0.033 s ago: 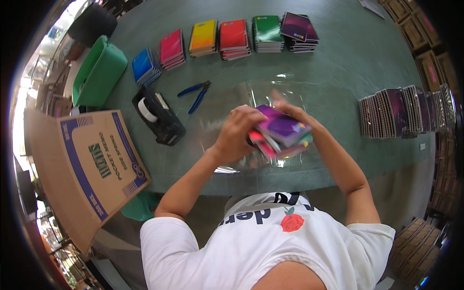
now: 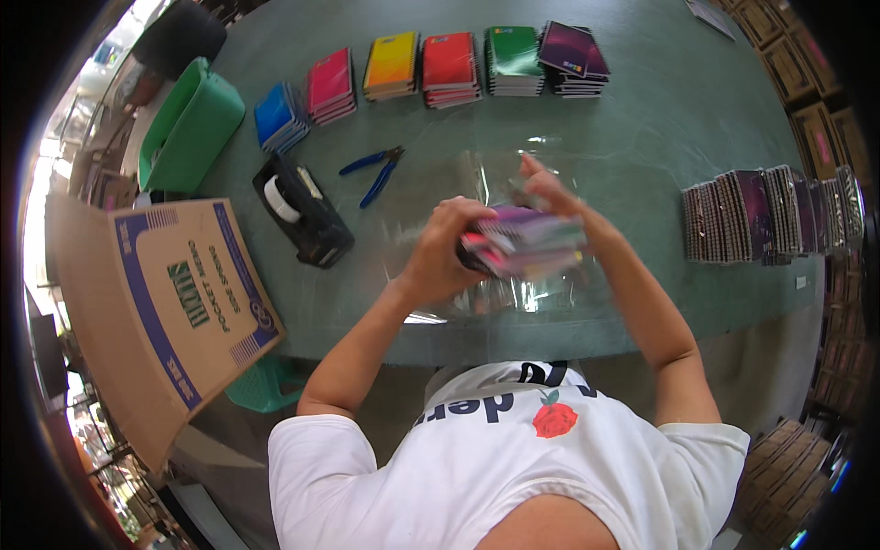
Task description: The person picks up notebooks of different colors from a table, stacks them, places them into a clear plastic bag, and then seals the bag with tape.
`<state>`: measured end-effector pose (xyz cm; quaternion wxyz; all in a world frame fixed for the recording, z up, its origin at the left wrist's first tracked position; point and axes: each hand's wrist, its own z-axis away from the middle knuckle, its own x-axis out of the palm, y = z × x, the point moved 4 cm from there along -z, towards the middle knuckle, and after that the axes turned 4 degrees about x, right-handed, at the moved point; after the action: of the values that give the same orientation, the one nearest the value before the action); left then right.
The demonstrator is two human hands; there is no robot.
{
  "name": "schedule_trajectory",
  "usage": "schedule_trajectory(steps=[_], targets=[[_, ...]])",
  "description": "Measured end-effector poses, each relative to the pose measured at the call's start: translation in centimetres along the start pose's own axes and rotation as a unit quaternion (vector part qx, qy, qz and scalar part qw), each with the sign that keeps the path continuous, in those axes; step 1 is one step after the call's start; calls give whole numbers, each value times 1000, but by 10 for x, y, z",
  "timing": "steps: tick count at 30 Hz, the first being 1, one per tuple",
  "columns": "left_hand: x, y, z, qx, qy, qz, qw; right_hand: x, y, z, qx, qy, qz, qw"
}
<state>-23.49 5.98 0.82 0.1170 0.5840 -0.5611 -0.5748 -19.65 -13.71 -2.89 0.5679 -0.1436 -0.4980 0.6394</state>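
My left hand point(image 2: 442, 246) is closed on the left end of a small stack of spiral notebooks point(image 2: 524, 240), purple on top with pink and other colours below. Motion blurs this stack. Just beyond its far right corner is my right hand point(image 2: 555, 194), fingers stretched out; whether the palm touches the notebooks cannot be made out. Clear plastic film point(image 2: 532, 298) lies on the table under both hands. Across the far side stand piles of blue point(image 2: 280, 117), pink point(image 2: 330, 81), yellow point(image 2: 391, 64), red point(image 2: 450, 66), green point(image 2: 513, 57) and purple notebooks point(image 2: 575, 55).
Left of my hands are blue-handled cutters point(image 2: 374, 172) and a black tape dispenser point(image 2: 302, 211). A green bin point(image 2: 194, 128) and an open cardboard box point(image 2: 197, 284) stand farther left. A long row of wrapped notebooks point(image 2: 765, 213) sits at the table's right edge.
The stack in my left hand has tilted, so its edges show more and its purple cover less. My right hand has shifted slightly, its fingers clearer beyond the stack. The view has moved a little.
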Motion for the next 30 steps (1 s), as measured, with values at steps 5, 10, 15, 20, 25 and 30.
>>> schedule_trajectory(steps=[5,10,15,20,25,30], targets=[[17,-31,43,-172,184,198,947,41,45,7,-173,-70,131,974],[21,-29,46,-160,199,146,956,57,38,0,-257,56,100,960],[43,-30,58,-119,229,121,959,54,32,8,-361,-4,177,916],[47,-41,60,-111,212,182,954,54,26,11,-377,-31,159,912],[38,-29,61,-100,211,-16,972,46,24,15,-403,5,158,901],[8,26,56,16,123,-368,922,44,19,18,-352,-4,208,913]])
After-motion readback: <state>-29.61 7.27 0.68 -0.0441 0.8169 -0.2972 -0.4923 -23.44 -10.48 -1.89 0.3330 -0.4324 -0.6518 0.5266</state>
